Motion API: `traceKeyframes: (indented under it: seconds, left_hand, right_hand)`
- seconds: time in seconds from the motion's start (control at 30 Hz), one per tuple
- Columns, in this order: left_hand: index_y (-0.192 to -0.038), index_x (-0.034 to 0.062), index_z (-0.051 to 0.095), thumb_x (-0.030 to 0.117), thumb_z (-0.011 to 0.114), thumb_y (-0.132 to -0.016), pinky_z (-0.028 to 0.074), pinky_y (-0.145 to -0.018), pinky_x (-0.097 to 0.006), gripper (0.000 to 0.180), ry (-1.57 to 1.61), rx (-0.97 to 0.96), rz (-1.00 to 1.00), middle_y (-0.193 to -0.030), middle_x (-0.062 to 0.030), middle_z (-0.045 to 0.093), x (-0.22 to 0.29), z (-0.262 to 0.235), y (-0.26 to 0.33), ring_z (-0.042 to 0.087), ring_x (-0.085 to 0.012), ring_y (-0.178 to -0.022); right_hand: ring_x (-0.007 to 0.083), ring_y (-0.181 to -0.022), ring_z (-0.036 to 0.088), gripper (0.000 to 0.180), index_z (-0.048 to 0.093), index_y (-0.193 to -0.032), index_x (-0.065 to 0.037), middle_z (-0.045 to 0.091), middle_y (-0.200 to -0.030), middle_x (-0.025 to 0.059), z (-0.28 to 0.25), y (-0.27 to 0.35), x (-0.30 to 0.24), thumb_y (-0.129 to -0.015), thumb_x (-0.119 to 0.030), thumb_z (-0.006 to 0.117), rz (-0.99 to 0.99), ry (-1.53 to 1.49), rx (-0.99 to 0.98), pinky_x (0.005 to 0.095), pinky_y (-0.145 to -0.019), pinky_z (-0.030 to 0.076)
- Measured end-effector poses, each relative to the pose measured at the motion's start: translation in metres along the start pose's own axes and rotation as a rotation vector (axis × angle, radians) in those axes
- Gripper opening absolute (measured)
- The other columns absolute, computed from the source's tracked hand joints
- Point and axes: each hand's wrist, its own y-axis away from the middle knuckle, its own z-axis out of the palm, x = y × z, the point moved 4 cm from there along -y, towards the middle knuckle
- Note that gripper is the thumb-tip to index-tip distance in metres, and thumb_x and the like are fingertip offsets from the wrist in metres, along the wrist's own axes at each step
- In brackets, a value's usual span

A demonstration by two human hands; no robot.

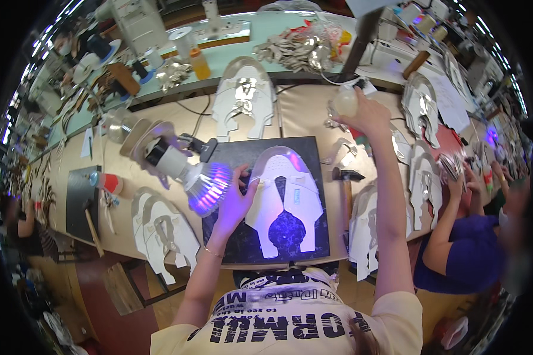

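Note:
A flat white shoe upper point(278, 195) lies on a black board point(225, 231) in front of me, lit violet by a lamp point(208, 184) at its left. My left hand point(236, 198) is at the upper's left edge, thumb and fingers apart, holding nothing that I can see. Stretched far to the right, my right hand point(368, 113) has its fingers round a whitish translucent bottle point(346, 103). The bottle's lower part is hard to make out.
A hammer point(347, 177) lies right of the board. Stacked uppers point(243, 94) sit behind it, with more uppers point(160, 228) at left and others point(364, 231) at right. A red-labelled bottle point(108, 182) stands left. A co-worker's arm point(447, 231) is at right.

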Motion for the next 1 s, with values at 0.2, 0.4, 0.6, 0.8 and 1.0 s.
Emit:
traceKeyframes:
  seconds: [0.2,0.4,0.6,0.8,1.0]
  left_hand:
    - [-0.130,0.0013,0.060,0.007,0.075,-0.081,0.046,-0.061,-0.025,0.051,0.004,-0.062,0.033,-0.094,-0.0104,0.066,0.015,0.002,0.005,0.051,-0.0108,-0.066]
    - [-0.133,0.0024,0.058,0.006,0.075,-0.082,0.045,-0.062,-0.025,0.054,0.073,-0.111,-0.037,-0.098,-0.0094,0.066,0.006,-0.011,0.018,0.048,-0.0089,-0.066]
    - [-0.132,0.0028,0.059,0.007,0.076,-0.080,0.045,-0.064,-0.025,0.055,0.074,-0.095,-0.045,-0.092,-0.0067,0.063,0.010,-0.010,0.020,0.047,-0.0098,-0.065]
    - [-0.126,0.0053,0.062,0.008,0.077,-0.079,0.049,-0.073,-0.029,0.050,-0.047,-0.072,-0.156,-0.117,-0.0107,0.055,0.009,-0.017,0.039,0.057,-0.0180,-0.083]
    - [-0.118,0.0049,0.065,0.005,0.074,-0.082,0.048,-0.095,-0.038,0.037,-0.068,0.067,0.038,-0.124,-0.0148,0.056,0.030,-0.023,0.054,0.059,-0.0298,-0.111]
  right_hand:
    - [0.0267,-0.084,0.072,0.118,0.036,-0.153,-0.019,0.073,-0.093,0.0112,0.011,-0.017,-0.003,-0.057,-0.072,0.080,0.003,0.083,-0.052,0.0390,-0.072,0.055]
    - [0.0306,-0.083,0.072,0.117,0.031,-0.154,-0.024,0.073,-0.091,0.0110,0.008,-0.023,-0.022,-0.059,-0.076,0.075,-0.181,-0.022,0.012,0.0419,-0.072,0.055]
    - [0.0347,-0.092,0.071,0.107,0.040,-0.149,-0.013,0.073,-0.098,0.0158,0.032,-0.065,-0.077,-0.069,-0.082,0.062,-0.276,-0.121,0.081,0.0429,-0.077,0.055]
    - [0.0370,-0.096,0.068,0.071,0.070,-0.104,-0.001,0.071,-0.101,0.0198,0.078,-0.031,-0.007,-0.084,-0.068,0.058,-0.037,-0.357,-0.103,0.0448,-0.083,0.053]
    - [0.0259,-0.077,0.066,0.043,0.067,-0.095,-0.001,0.067,-0.081,0.0128,0.122,0.073,0.056,-0.081,-0.040,0.079,-0.016,-0.338,0.156,0.0390,-0.076,0.053]
